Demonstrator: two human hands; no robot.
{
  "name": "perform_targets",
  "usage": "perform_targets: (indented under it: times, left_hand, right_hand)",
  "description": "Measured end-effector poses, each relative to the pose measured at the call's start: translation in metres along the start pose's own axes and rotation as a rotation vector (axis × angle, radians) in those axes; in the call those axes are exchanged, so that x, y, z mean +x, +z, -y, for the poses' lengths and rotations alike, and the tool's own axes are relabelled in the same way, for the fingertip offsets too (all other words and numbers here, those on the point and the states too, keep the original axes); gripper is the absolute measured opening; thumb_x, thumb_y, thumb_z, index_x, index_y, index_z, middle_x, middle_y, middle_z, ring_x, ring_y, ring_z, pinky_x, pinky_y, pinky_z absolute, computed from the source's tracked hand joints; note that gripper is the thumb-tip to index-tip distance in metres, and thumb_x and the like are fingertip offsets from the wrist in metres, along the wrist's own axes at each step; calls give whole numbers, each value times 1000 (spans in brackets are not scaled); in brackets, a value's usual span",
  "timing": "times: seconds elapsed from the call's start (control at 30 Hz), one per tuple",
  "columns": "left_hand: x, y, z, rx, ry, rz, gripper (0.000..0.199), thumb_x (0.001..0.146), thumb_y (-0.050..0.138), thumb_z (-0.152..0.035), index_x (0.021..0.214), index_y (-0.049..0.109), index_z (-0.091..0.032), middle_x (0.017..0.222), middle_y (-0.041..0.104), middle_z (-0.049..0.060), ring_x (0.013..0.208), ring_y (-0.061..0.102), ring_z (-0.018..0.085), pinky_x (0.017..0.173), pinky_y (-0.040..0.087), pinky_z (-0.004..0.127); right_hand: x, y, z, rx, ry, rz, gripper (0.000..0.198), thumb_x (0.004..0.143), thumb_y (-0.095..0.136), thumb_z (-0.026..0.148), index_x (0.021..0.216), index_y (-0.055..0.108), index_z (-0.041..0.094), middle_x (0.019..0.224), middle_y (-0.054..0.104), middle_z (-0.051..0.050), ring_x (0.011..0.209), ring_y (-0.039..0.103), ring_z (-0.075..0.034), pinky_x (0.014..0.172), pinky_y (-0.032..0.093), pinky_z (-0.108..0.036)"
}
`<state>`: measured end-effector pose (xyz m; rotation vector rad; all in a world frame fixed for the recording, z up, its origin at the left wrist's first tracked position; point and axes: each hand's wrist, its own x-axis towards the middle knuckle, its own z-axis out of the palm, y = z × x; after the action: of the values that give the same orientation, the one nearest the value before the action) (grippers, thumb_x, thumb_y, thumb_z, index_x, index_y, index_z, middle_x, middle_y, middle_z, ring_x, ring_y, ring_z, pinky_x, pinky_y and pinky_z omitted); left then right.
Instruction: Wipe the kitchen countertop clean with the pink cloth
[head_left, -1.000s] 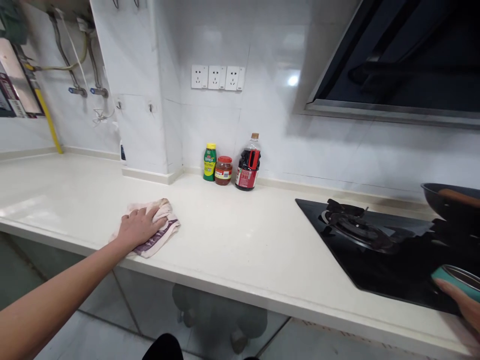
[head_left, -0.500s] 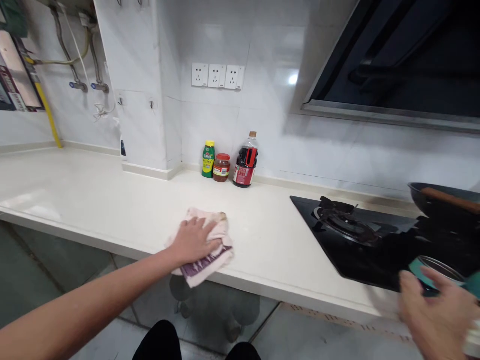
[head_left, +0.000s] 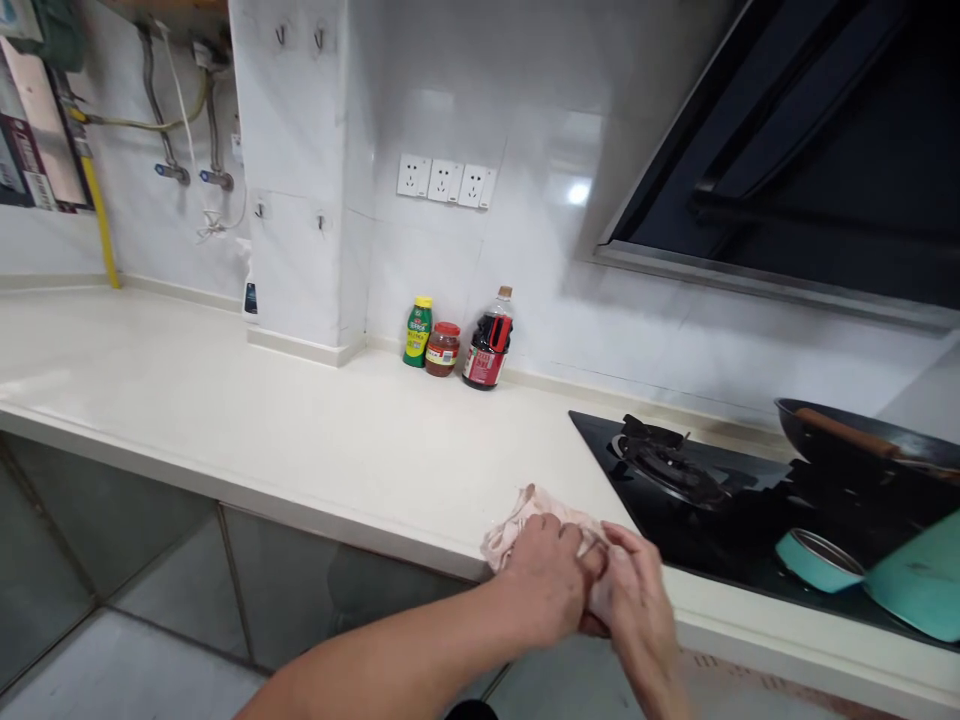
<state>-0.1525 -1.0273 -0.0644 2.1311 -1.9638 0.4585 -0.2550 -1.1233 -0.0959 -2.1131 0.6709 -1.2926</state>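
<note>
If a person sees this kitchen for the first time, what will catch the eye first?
Probably the left hand and right hand, close together at a crumpled pale pink cloth by the white countertop's front edge. Next, the round turquoise container on the black glass cooktop, at right. Farther back stands a yellow-capped green bottle beside a red-lidded jar.

Open counter (head_left: 300, 430) leftward, bottles (head_left: 486, 350) along wall (head_left: 439, 250)
</note>
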Motion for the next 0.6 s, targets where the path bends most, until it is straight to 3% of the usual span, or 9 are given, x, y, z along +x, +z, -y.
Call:
perform_targets:
  times: [0.1,0.2,0.27,0.4,0.5,0.6]
  left_hand:
    - [-16,0,20,-91,101,-38,59,87,66,-47,134,57,-13,128,59,17,116,54,32,100,41,45]
    - [-49,-15,67,-257,137,-75,60,89,66,-51,140,54,-22,144,56,13,129,53,28,105,43,40]
    - [-80,-30,111,-308,-7,-135,56,92,62,-52,140,54,-26,139,62,10,129,56,26,107,44,40]
    - [-148,-64,207,-115,-365,-154,40,96,51,-43,128,64,-21,131,67,13,121,62,28,103,46,43]
    - [-186,-76,256,-36,-528,-118,46,96,45,-50,127,64,-22,132,67,12,121,61,29,103,46,43]
    - [-200,-76,273,-78,-634,-101,54,94,43,-59,129,64,-23,136,66,9,126,58,28,108,43,41]
  right_hand:
    - [-2,12,-10,-257,-179,137,52,97,36,57,125,61,21,131,61,-14,130,50,-34,109,40,-58]
    - [-2,10,-5,-417,-305,228,46,96,44,51,133,59,28,133,60,-11,131,49,-34,107,42,-58]
    - [-3,7,3,-427,-353,259,47,92,53,50,136,57,33,137,58,-10,133,47,-36,106,43,-61]
    - [-8,18,23,-418,-431,303,58,84,68,53,138,56,35,143,54,-10,136,43,-42,104,41,-66]
    - [-16,56,51,-420,-485,341,61,77,77,50,134,59,35,141,56,-11,136,43,-45,107,38,-67]
    - [-28,115,102,-448,-589,456,80,62,90,48,133,58,28,138,56,-18,129,47,-48,107,31,-74]
